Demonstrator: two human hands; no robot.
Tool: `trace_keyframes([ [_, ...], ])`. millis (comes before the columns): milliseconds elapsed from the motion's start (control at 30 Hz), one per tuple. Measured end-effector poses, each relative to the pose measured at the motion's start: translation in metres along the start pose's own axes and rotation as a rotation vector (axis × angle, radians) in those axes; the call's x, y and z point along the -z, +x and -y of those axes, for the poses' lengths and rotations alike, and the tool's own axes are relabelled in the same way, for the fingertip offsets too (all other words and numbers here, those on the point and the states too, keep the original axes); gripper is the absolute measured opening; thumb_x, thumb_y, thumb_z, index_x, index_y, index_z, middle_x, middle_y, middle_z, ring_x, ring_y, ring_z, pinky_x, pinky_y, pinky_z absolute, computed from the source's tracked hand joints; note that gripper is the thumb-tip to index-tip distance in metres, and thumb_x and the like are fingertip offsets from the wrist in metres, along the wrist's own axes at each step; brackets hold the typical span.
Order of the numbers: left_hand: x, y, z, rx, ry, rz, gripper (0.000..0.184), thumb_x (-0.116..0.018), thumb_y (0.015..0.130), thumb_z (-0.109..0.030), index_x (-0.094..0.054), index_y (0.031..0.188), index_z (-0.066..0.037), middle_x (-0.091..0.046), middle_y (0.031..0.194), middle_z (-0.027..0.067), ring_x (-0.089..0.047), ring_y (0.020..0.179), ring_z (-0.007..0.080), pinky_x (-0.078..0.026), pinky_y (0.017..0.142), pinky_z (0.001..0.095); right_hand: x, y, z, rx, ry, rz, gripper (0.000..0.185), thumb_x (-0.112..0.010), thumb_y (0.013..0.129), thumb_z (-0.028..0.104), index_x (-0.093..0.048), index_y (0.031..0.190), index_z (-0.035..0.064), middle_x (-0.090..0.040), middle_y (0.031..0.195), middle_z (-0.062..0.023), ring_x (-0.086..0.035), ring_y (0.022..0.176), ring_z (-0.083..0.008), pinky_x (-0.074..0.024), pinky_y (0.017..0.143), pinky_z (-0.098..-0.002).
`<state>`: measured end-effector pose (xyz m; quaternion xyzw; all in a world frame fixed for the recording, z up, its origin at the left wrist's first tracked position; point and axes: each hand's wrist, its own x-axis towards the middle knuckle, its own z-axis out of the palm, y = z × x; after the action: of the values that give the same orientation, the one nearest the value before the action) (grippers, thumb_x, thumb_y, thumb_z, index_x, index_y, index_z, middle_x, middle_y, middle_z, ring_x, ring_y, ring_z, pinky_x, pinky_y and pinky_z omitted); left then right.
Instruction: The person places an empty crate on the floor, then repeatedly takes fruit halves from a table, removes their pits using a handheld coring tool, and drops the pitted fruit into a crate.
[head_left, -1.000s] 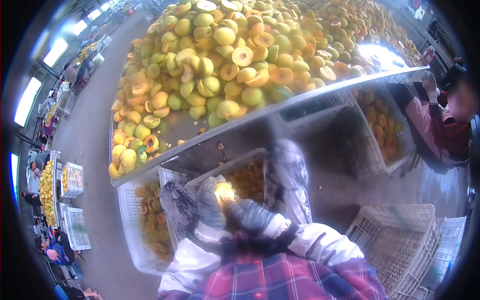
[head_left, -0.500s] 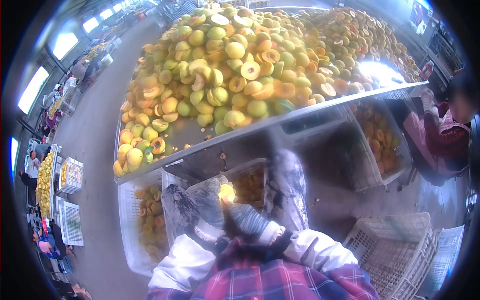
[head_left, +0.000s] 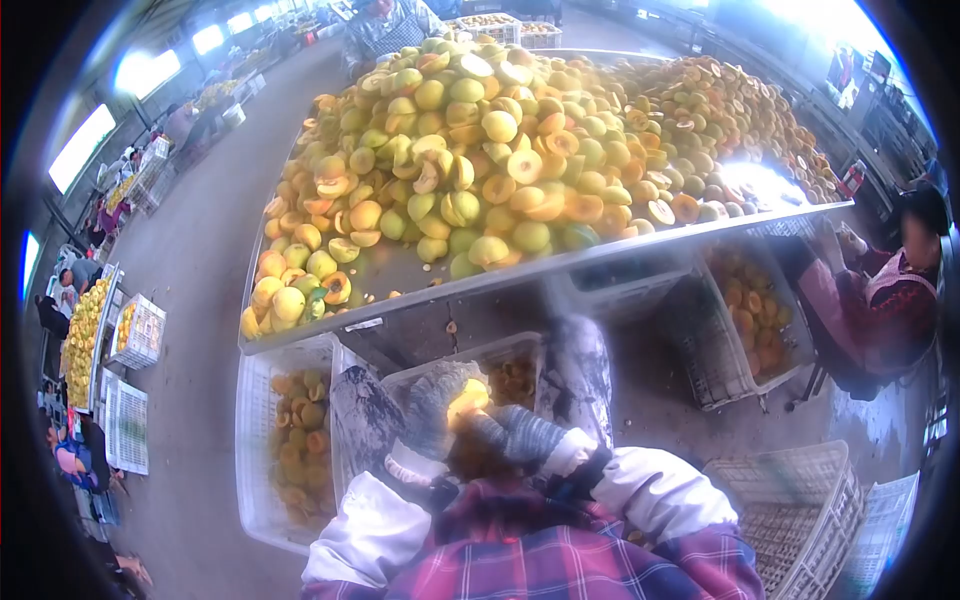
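Facing a lg metal counter [head_left: 400, 268], tilted in view. Piled high w/ a big fruit heap [head_left: 450, 150], yellow, green & orange, many cut in half, some w/ pits or hollows showing. Wearing a plaid top [head_left: 500, 560] w/ white sleeves [head_left: 665, 490]. Seen at lower R, on the floor: a pale slatted crate [head_left: 790, 485], w/ a bluish-white crate [head_left: 885, 530] just beside. Seen at L, below the counter's near corner: a white crate [head_left: 256, 480] w/ fruit in it. Seen at R, under the counter's edge: another fruit crate [head_left: 715, 375], nr a seated person [head_left: 900, 285] in dark red & pink. Seen at the far side of the counter, top: one more person [head_left: 395, 30]. Seen far L, well apart: a side counter [head_left: 108, 330] w/ more fruit, 2 white crates [head_left: 127, 430] next to it. Resting a dark-patterned L knee [head_left: 365, 410] & R knee [head_left: 580, 380] either side of the middle crate [head_left: 490, 348], also w/ fruit in it. Holding both gloved hands together btwn the knees, over that crate's near side. Gripping a yellow-orange fruit piece [head_left: 468, 402] in the L hand [head_left: 432, 400], grip closed on it. Keeping the R hand [head_left: 510, 435] up against the same piece; can't tell if its grip is open or closed, too blurred.
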<state>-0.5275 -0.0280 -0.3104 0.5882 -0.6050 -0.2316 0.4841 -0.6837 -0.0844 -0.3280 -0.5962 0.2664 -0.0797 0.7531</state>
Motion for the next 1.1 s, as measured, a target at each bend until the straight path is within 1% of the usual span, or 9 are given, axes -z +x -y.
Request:
trace_keyframes([
  [233, 0.002, 0.003, -0.044, -0.008, 0.295, -0.088, 0.022, -0.063, 0.082, -0.021, -0.064, 0.093, -0.002, -0.062, 0.081, 0.0075, -0.061, 0.077, 0.0176, -0.047, 0.068, 0.0288, -0.011, 0.021, -0.040, -0.071, -0.289, -0.132, 0.037, -0.051, 0.099, 0.040, -0.067, 0.111, 0.0086, -0.066, 0.086, -0.0011, -0.058, 0.082, -0.0104, -0.0465, 0.076, -0.0271],
  [333, 0.010, 0.004, -0.033, -0.045, 0.420, -0.026, 0.025, -0.065, 0.081, -0.023, -0.064, 0.093, -0.001, -0.062, 0.081, 0.0083, -0.061, 0.077, 0.0184, -0.048, 0.067, 0.0292, -0.026, 0.030, -0.056, -0.092, 0.536, -0.033, 0.041, -0.051, 0.097, 0.048, -0.067, 0.088, 0.0117, -0.055, 0.067, 0.0016, -0.050, 0.058, -0.0095, -0.0390, 0.051, -0.0211],
  [400, 0.007, -0.011, 0.043, 0.432, -0.689, -0.086, 0.015, -0.049, 0.092, -0.011, -0.063, 0.092, -0.004, -0.063, 0.079, 0.0024, -0.062, 0.073, 0.0162, -0.050, 0.068, 0.0284, -0.021, 0.015, -0.024, -0.158, 0.686, 0.029, 0.040, -0.052, 0.097, 0.048, -0.065, 0.085, 0.0119, -0.053, 0.065, 0.0026, -0.046, 0.054, -0.0087, -0.0356, 0.047, -0.0214],
  [567, -0.018, -0.008, 0.053, 0.618, -0.324, -0.338, 0.015, -0.049, 0.092, -0.012, -0.061, 0.091, -0.003, -0.062, 0.082, 0.0057, -0.061, 0.076, 0.0158, -0.049, 0.070, 0.0288, -0.025, 0.009, -0.004, -0.381, 1.116, -0.112, 0.042, -0.057, 0.093, 0.051, -0.062, 0.079, 0.0117, -0.047, 0.058, 0.0035, -0.038, 0.042, -0.0076, -0.0287, 0.038, -0.0213],
  [767, -0.015, -0.025, 0.074, 0.590, -1.009, -0.019, 0.017, -0.046, 0.095, -0.015, -0.055, 0.088, -0.003, -0.058, 0.084, 0.0090, -0.056, 0.077, 0.0162, -0.047, 0.069, 0.0283, -0.007, 0.014, -0.015, -0.511, 0.582, 0.167, 0.046, -0.050, 0.097, 0.050, -0.063, 0.102, 0.0063, -0.062, 0.067, -0.0054, -0.053, 0.047, -0.0118, -0.0385, 0.039, -0.0230],
  [833, -0.031, -0.047, 0.121, 0.573, -1.423, -0.022, 0.016, -0.045, 0.096, -0.015, -0.054, 0.092, -0.003, -0.058, 0.086, 0.0091, -0.057, 0.077, 0.0165, -0.047, 0.069, 0.0283, -0.009, 0.029, -0.048, 0.086, -0.326, 0.076, 0.047, -0.042, 0.100, 0.047, -0.060, 0.109, 0.0038, -0.064, 0.072, -0.0094, -0.060, 0.057, -0.0197, -0.0466, 0.050, -0.0310],
  [867, -0.047, -0.030, 0.056, 0.800, -1.059, -0.621, 0.021, -0.048, 0.095, -0.022, -0.055, 0.097, -0.003, -0.057, 0.085, 0.0095, -0.056, 0.074, 0.0179, -0.047, 0.066, 0.0297, -0.011, 0.022, -0.038, 0.664, -0.558, -0.084, 0.041, -0.038, 0.102, 0.038, -0.056, 0.117, 0.0038, -0.066, 0.077, -0.0134, -0.064, 0.069, -0.0284, -0.0492, 0.061, -0.0394],
  [967, -0.047, -0.050, 0.116, 0.918, -1.463, -0.374, 0.032, -0.052, 0.092, -0.033, -0.056, 0.101, -0.002, -0.060, 0.086, 0.0118, -0.059, 0.071, 0.0205, -0.050, 0.064, 0.0325, -0.023, 0.024, -0.044, -0.158, -0.100, -0.061, 0.033, -0.038, 0.102, 0.027, -0.052, 0.123, 0.0057, -0.065, 0.083, -0.0183, -0.065, 0.074, -0.0342, -0.0489, 0.063, -0.0429],
  [1100, -0.067, -0.062, 0.134, 1.072, -1.203, -0.627, 0.042, -0.056, 0.088, -0.040, -0.057, 0.106, -0.002, -0.063, 0.087, 0.0138, -0.062, 0.071, 0.0229, -0.053, 0.062, 0.0350, -0.024, 0.030, -0.061, 0.029, -0.493, -0.094, 0.032, -0.041, 0.102, 0.029, -0.057, 0.111, 0.0031, -0.064, 0.078, -0.0156, -0.064, 0.070, -0.0292, -0.0480, 0.062, -0.0397],
])
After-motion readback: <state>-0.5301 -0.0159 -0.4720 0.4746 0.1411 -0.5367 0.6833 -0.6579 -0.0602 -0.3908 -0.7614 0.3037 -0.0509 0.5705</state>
